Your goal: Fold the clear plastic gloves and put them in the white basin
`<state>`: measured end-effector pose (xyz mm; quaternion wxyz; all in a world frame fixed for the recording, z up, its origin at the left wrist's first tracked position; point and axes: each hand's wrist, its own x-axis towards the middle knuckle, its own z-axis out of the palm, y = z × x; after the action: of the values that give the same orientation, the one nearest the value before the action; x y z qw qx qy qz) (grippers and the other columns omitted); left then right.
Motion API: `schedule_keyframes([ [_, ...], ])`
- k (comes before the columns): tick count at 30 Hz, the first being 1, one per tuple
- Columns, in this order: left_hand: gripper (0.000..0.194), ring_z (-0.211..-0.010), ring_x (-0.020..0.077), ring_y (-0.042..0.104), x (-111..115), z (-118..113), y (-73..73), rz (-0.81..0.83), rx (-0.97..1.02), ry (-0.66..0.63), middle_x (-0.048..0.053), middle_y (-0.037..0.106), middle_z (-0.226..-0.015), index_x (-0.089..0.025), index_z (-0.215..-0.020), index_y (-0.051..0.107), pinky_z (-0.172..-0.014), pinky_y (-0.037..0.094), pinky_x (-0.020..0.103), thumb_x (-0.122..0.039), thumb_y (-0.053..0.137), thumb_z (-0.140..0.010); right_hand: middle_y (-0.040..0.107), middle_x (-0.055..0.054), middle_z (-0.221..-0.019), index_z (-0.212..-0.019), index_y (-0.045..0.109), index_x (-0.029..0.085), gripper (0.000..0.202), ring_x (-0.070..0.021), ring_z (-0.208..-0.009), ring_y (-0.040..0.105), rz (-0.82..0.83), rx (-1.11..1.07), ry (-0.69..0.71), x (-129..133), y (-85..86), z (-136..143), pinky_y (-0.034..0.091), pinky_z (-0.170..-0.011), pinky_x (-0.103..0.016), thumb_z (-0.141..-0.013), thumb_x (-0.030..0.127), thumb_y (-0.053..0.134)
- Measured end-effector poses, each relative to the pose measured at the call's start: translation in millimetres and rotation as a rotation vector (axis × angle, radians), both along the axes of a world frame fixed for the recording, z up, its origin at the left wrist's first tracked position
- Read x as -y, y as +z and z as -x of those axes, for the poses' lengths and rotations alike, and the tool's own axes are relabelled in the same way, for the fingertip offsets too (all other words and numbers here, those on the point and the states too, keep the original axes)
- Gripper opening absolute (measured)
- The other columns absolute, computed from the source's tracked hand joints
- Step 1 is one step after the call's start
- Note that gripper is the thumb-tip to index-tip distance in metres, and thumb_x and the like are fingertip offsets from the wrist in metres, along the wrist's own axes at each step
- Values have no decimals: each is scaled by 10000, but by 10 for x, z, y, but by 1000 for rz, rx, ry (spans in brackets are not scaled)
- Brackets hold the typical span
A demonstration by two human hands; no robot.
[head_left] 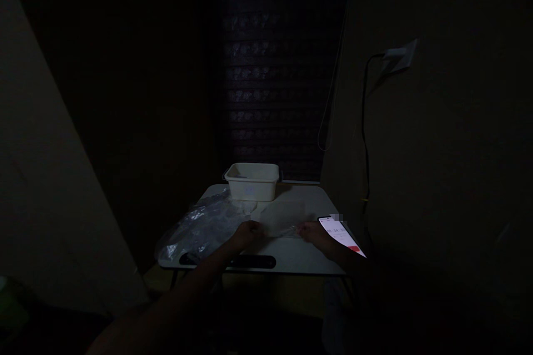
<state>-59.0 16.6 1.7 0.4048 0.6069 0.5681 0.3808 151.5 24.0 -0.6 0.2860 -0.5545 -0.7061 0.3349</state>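
Observation:
In dim light, a clear plastic bag [281, 218] lies or hangs just over the small white table [291, 258], between my two hands. My left hand [247, 233] pinches its left side, fingers closed. At its right side my right hand [311, 232] is closed on the near corner, where the plastic is creased. To the left of my left hand spreads a heap of crinkled clear plastic [200, 228]. The fine position of my fingertips is hard to make out in the dark.
A white tub [253, 183] stands at the table's back. A lit phone [339, 234] lies at the right edge, near my right forearm. A dark slot [254, 261] runs along the table's front. A black cable [365, 138] hangs from the wall socket.

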Motion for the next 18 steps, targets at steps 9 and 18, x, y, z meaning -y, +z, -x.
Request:
schedule_keyframes([
  [9,166,-364,89,443,-115,-19,-248,189,132,101,-49,420,-326,-117,-472,494,-381,316,196,-248,581,-523,562,-12,-580,-613,557,133,151,-109,-547,496,3,-142,-74,-96,-121,-65,371,-503,-218,-566,249,472],
  [18,97,-399,98,499,-42,-92,-223,282,348,57,18,522,-437,-103,-561,458,-399,373,196,-171,512,-605,511,23,-471,-674,497,145,99,-81,-418,488,379,-448,-154,-83,-240,-21,313,-368,-171,-587,191,491],
])
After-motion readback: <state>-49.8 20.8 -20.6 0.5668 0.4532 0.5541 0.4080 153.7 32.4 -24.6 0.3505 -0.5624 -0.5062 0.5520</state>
